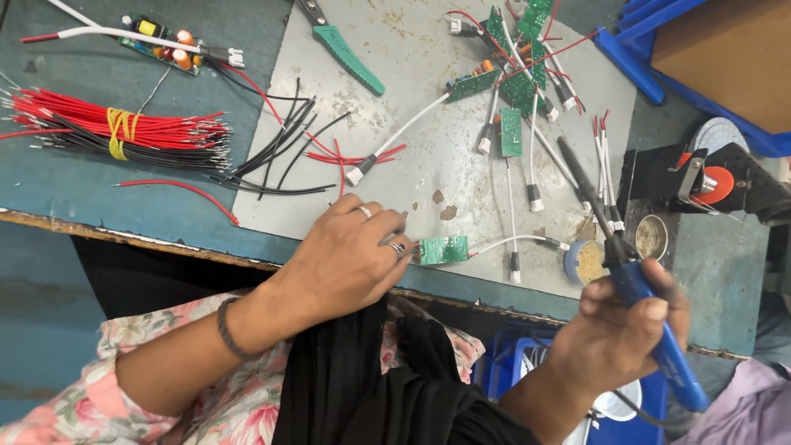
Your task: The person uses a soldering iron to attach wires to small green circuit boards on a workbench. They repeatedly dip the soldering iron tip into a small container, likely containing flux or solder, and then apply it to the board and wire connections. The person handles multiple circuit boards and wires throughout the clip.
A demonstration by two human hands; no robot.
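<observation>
Floral sleeve and black cloth fill the bottom of the frame, closest to the lens, and both hands come up out of that. Left hand (346, 259), lower middle, has its fingers pinched together on a small green circuit board (443, 250), holding it at the front edge of the grey metal sheet (428, 99); a white lead with a plug (515, 268) trails off the board to the right. Right hand (618, 330), lower right, is wrapped tight around the blue handle of a soldering iron (630, 280), with the dark tip angled up toward the middle right and not touching the board, so no joint is being made right now as far as I can see. Just beside the iron sit a little blue tub of flux (587, 262) and a small round tin (651, 237). Progress-wise, a heap of green boards with white leads and red wires (519, 66) sits at the upper middle, which looks like done work to me, though I can't tell for sure. Plenty looks left: a banded bundle of red and black wires (124, 130) at the upper left, plus loose cut wires (284, 152) next to it. Green-handled cutters (346, 48) lie at the top.
</observation>
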